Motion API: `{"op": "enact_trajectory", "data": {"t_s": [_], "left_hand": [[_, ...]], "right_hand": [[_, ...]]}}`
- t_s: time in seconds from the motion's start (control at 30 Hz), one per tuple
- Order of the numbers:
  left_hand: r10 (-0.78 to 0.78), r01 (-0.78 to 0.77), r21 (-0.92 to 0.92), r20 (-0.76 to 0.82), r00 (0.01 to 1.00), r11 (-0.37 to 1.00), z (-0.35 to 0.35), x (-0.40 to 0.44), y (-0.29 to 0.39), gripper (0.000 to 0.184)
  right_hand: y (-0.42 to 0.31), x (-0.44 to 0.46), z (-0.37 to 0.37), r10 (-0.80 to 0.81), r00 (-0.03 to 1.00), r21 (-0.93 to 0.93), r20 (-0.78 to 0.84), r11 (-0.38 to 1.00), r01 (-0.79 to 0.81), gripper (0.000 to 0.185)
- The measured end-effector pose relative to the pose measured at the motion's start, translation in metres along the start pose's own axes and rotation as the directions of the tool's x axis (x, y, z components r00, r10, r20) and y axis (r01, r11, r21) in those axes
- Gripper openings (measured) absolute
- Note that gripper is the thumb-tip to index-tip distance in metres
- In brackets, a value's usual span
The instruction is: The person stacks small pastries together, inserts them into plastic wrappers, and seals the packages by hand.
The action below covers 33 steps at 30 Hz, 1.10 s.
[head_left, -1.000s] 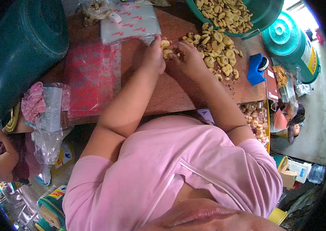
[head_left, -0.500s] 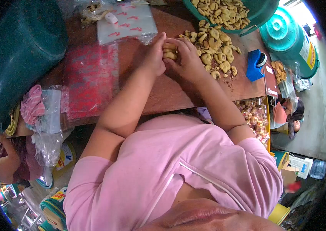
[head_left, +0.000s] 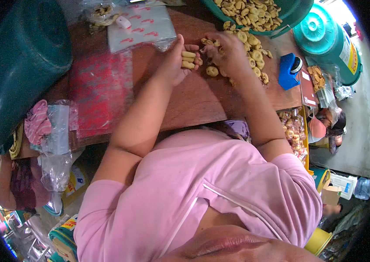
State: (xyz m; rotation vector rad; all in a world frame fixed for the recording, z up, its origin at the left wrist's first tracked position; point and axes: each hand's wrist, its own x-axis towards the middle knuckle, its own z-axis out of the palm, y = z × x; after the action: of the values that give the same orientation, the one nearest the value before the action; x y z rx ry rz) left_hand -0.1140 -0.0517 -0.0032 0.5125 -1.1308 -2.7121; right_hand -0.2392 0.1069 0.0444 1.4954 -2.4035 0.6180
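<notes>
My left hand [head_left: 179, 65] is curled around a short stack of round yellow cookies [head_left: 188, 60], held over the wooden table. Just to the right, my right hand [head_left: 228, 54] is over the near side of a loose cookie pile [head_left: 255, 54], fingers bent down among the cookies. Those fingers are blurred, and I cannot make out whether a cookie is between them. One loose cookie [head_left: 212, 71] lies on the table below the right hand. Behind the pile stands a green basin [head_left: 296, 19] holding many more cookies.
Clear plastic bags with red print [head_left: 143, 28] lie at the back. A blue tape dispenser [head_left: 289, 72] stands right of the pile. A large green container [head_left: 23, 65] leans at left beside a red worn patch [head_left: 102, 91]. At right are a lidded green bucket [head_left: 325, 43] and another person [head_left: 325, 126].
My right hand has left the left hand and moved right to the cookie pile. The left hand has stayed nearly in place, its fingers opened somewhat around the stacked cookies.
</notes>
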Motion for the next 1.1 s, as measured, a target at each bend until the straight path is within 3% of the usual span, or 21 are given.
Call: {"op": "enact_trajectory", "data": {"t_s": [0.07,0.13,0.23,0.33,0.37,0.4,0.43,0.53,0.63,0.67,0.77,0.83,0.9,0.93,1.0,1.07,1.1], "left_hand": [[-0.008,0.009,-0.028,0.018,1.0,1.0,-0.003,-0.001,0.003,0.07],[-0.026,0.031,-0.064,0.076,0.997,0.997,-0.006,0.0,0.004,0.069],[-0.016,0.014,0.103,0.017,1.0,0.995,-0.007,0.006,-0.002,0.07],[0.001,-0.003,0.17,0.01,1.0,0.985,-0.009,0.01,-0.008,0.07],[0.01,-0.017,0.209,0.033,0.999,0.978,-0.009,0.009,-0.008,0.071],[0.017,-0.03,0.247,0.057,0.998,0.968,-0.008,0.007,-0.007,0.072],[0.02,-0.043,0.286,0.082,0.996,0.957,-0.007,0.004,-0.007,0.073],[-0.059,0.029,0.244,0.117,0.991,0.969,0.0,0.0,-0.012,0.075],[-0.122,0.062,0.353,0.151,0.981,0.934,0.002,-0.013,-0.004,0.077],[-0.094,0.04,0.32,0.155,0.983,0.947,0.002,-0.012,-0.003,0.077],[-0.006,-0.019,0.191,0.129,0.992,0.981,-0.002,-0.005,-0.003,0.076],[0.054,-0.058,0.081,0.059,0.997,0.995,-0.007,0.002,-0.001,0.076],[0.085,-0.085,-0.002,0.053,0.995,0.996,-0.012,0.008,-0.001,0.073],[0.087,-0.087,-0.008,0.035,0.996,0.996,-0.01,0.008,-0.001,0.072],[0.083,-0.083,-0.013,0.013,0.996,0.996,-0.01,0.007,0.0,0.071],[0.073,-0.073,-0.012,0.014,0.997,0.997,-0.01,0.007,-0.001,0.07],[0.077,-0.077,-0.003,0.0,0.997,0.997,-0.01,0.007,-0.001,0.07]], "right_hand": [[0.051,0.003,0.011,0.057,0.996,-0.3,-0.067,0.951,-0.074,0.038],[0.078,0.0,0.011,0.096,0.993,-0.571,-0.072,0.812,-0.12,0.036],[0.093,0.001,0.011,0.083,0.993,-0.543,-0.086,0.831,-0.117,0.034],[0.074,0.004,-0.004,0.154,0.986,-0.348,-0.068,0.922,-0.168,0.035],[0.058,0.004,-0.013,0.276,0.961,-0.085,0.014,0.958,-0.274,0.034],[0.031,0.004,-0.023,0.369,0.921,0.173,0.125,0.906,-0.386,0.034],[0.012,0.002,-0.025,0.424,0.868,0.402,0.257,0.77,-0.495,0.034],[-0.01,-0.008,-0.001,0.043,0.988,0.605,0.146,0.787,-0.124,0.03],[-0.018,0.003,-0.01,-0.242,0.97,0.156,-0.032,0.957,0.244,0.03],[0.001,0.01,0.0,-0.092,0.996,0.28,0.009,0.956,0.085,0.028],[0.069,0.029,0.02,-0.009,0.982,0.003,-0.188,1.0,0.01,0.024],[0.085,0.033,0.024,0.225,0.973,-0.221,0.041,0.952,-0.211,0.027],[0.092,0.031,0.032,0.283,0.954,-0.408,0.104,0.886,-0.219,0.034],[0.093,0.027,0.037,0.21,0.974,-0.471,0.084,0.87,-0.147,0.035],[0.095,0.027,0.04,0.178,0.975,-0.472,0.133,0.876,-0.095,0.038],[0.087,0.034,0.022,0.251,0.932,-0.356,0.261,0.923,-0.149,0.041],[0.085,0.033,0.022,0.269,0.93,-0.396,0.249,0.905,-0.156,0.041]]}}
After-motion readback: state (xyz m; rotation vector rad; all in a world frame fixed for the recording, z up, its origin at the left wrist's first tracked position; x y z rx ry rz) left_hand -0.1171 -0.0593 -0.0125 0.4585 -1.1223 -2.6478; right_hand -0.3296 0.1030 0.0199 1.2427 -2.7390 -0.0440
